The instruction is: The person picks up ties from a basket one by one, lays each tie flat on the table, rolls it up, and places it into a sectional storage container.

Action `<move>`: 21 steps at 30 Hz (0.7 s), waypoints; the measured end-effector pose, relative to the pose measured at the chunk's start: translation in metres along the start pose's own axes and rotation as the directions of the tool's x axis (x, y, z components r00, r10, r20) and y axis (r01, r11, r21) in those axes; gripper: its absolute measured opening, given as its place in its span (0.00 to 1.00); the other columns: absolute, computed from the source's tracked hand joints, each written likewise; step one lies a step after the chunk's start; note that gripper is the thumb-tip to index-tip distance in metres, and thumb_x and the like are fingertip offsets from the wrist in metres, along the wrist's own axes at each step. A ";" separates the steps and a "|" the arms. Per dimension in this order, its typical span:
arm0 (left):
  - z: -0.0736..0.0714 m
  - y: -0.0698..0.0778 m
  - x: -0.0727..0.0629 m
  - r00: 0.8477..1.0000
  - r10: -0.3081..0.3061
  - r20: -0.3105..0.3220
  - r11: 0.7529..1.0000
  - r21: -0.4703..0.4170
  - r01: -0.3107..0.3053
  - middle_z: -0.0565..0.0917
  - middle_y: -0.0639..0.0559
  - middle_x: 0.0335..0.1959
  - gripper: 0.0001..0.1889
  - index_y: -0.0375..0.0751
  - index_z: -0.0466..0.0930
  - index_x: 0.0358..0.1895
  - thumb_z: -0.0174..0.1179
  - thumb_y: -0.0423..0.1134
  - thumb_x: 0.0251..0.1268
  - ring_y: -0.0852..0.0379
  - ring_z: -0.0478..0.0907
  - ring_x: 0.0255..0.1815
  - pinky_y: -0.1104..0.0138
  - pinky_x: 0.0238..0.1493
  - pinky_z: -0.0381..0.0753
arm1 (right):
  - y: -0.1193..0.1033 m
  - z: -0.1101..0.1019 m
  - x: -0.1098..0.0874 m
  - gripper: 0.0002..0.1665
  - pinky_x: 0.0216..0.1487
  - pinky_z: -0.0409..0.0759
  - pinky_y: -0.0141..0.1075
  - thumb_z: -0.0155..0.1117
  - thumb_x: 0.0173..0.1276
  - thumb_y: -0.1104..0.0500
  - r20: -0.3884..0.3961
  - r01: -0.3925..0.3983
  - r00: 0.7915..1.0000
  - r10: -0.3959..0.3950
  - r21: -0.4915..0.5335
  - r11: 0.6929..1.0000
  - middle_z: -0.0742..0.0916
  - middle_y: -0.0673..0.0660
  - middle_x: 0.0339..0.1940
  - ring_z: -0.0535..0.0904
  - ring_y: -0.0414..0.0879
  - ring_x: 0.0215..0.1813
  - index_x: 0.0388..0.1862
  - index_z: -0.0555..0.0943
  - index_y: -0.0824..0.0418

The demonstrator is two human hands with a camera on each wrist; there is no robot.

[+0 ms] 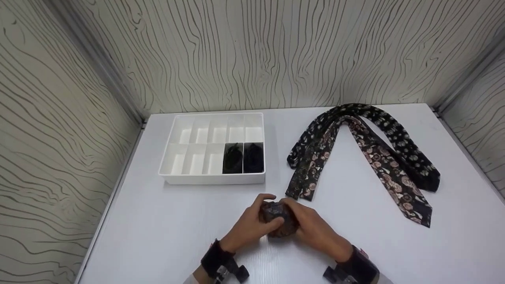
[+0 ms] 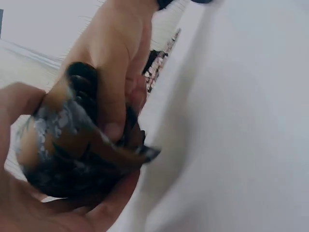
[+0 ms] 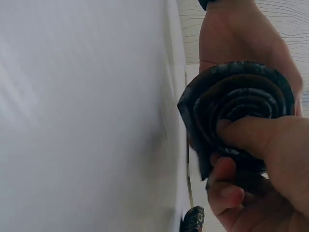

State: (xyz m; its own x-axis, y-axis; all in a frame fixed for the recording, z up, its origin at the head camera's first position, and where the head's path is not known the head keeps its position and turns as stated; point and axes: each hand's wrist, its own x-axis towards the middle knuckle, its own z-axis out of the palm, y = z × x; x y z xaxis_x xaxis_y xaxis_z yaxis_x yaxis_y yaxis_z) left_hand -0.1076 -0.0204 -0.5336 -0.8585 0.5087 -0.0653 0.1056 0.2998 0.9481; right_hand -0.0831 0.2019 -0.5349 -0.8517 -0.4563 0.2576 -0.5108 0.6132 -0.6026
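Observation:
A dark patterned necktie, rolled into a tight coil, is held between both hands just above the table's front part. My left hand cups the roll from the left, its thumb lying across the near side. My right hand grips it from the right. In the right wrist view the spiral layers of the rolled necktie show, the right thumb pressing near the centre. The left wrist view shows brown and grey patterning on the roll, and a pointed end sticks out at its side.
A white divided box stands behind and left of the hands. Dark bundles fill two of its front-right compartments; the others look bare. To the right lie a rose-patterned necktie and a black flowered one, bent in arches. Patterned walls enclose the table.

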 end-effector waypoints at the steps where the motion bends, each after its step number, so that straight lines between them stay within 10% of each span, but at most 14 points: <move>1: -0.001 0.000 0.001 1.000 0.004 -0.015 1.000 -0.018 -0.004 0.84 0.43 0.60 0.38 0.42 0.67 0.75 0.70 0.54 0.69 0.51 0.82 0.60 0.58 0.63 0.80 | 0.000 -0.001 0.001 0.42 0.61 0.87 0.52 0.72 0.59 0.75 -0.007 0.012 1.000 -0.012 -0.007 1.000 0.88 0.59 0.60 0.88 0.55 0.59 0.72 0.73 0.56; 12: -0.010 -0.003 0.004 0.985 0.118 -0.126 0.992 -0.028 -0.122 0.83 0.47 0.64 0.41 0.36 0.70 0.73 0.79 0.41 0.56 0.50 0.80 0.66 0.61 0.71 0.77 | 0.001 -0.003 0.004 0.62 0.74 0.75 0.61 0.83 0.57 0.54 -0.073 -0.027 0.997 0.030 0.040 0.999 0.67 0.63 0.82 0.69 0.60 0.80 0.86 0.59 0.57; 21: -0.011 0.005 0.003 0.981 0.169 -0.090 0.983 0.082 -0.162 0.84 0.48 0.63 0.41 0.37 0.72 0.71 0.82 0.39 0.54 0.51 0.81 0.66 0.57 0.72 0.78 | 0.000 -0.005 0.010 0.40 0.60 0.86 0.39 0.80 0.64 0.61 -0.007 -0.041 0.999 0.043 0.197 0.980 0.85 0.51 0.62 0.84 0.46 0.62 0.74 0.75 0.55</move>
State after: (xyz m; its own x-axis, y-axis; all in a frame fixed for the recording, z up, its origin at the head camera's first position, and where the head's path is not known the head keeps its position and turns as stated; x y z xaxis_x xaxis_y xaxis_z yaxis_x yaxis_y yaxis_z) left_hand -0.1155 -0.0263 -0.5260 -0.8697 0.4776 0.1244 0.2843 0.2789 0.9173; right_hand -0.0927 0.2006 -0.5287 -0.8739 -0.4247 0.2366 -0.4423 0.4925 -0.7495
